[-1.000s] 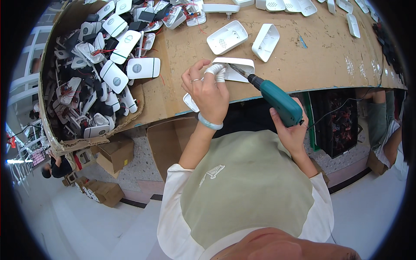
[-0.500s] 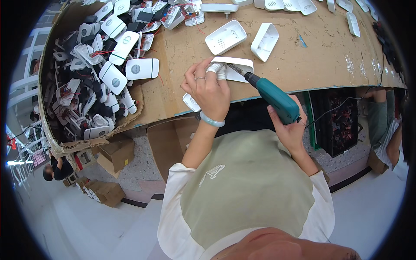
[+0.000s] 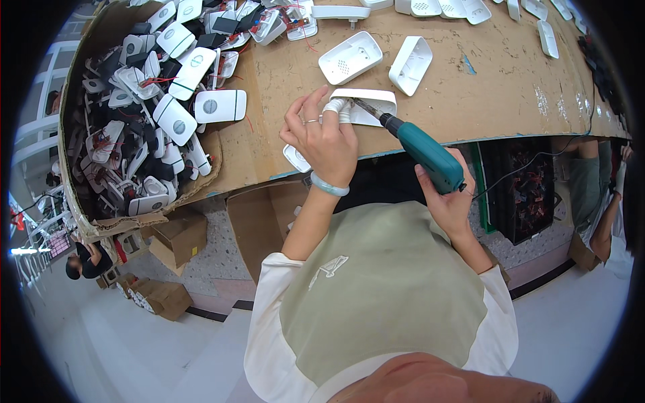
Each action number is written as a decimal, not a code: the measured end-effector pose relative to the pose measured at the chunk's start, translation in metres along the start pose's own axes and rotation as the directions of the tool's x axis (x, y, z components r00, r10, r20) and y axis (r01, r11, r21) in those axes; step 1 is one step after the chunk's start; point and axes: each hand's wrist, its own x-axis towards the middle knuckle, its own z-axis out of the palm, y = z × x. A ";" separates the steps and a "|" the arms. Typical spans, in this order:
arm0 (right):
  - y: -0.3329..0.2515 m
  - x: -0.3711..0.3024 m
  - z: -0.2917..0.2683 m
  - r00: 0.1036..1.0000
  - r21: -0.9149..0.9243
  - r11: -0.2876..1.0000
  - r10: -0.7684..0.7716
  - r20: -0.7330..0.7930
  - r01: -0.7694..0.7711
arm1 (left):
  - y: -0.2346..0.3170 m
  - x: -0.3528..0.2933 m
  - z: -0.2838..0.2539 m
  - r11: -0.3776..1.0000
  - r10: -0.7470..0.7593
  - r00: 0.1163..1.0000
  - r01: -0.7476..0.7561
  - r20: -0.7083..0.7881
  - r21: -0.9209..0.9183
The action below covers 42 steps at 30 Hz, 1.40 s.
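Observation:
In my right hand [image 3: 449, 195] is a teal electric screwdriver [image 3: 430, 156] with a black nose and a cord at its rear. Its bit reaches down to the left, into a white plastic housing [image 3: 376, 102] on the table's near edge. My left hand [image 3: 324, 133] closes over the left end of that housing, with white tape round two fingers. Those fingers are right beside the bit's tip, and what the tip touches is hidden. A white cover piece [image 3: 295, 158] lies under my left wrist.
A large cardboard box [image 3: 94, 221] at the left is heaped with white covers and wired parts. Two open white housings [image 3: 350, 59] [image 3: 410, 66] lie beyond my hands. A black crate [image 3: 516, 195] stands below the table at the right, near another person's arm [image 3: 605, 225].
The housing has shifted very slightly to the right under my left hand. The screwdriver stays in it almost unmoved. At the far right, another person's arm has risen.

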 end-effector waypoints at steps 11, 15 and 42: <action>0.002 0.000 -0.001 1.000 0.001 1.000 0.002 0.001 -0.002 | -0.002 -0.001 0.002 1.000 0.023 1.000 -0.023 0.015 -0.003; 0.001 0.001 -0.001 1.000 -0.022 1.000 -0.009 0.013 0.010 | -0.002 0.000 0.003 1.000 0.018 1.000 -0.018 0.010 -0.006; -0.007 0.006 -0.009 0.996 -0.065 0.995 -0.079 0.047 0.082 | -0.002 0.001 0.004 1.000 0.015 1.000 -0.015 0.020 -0.015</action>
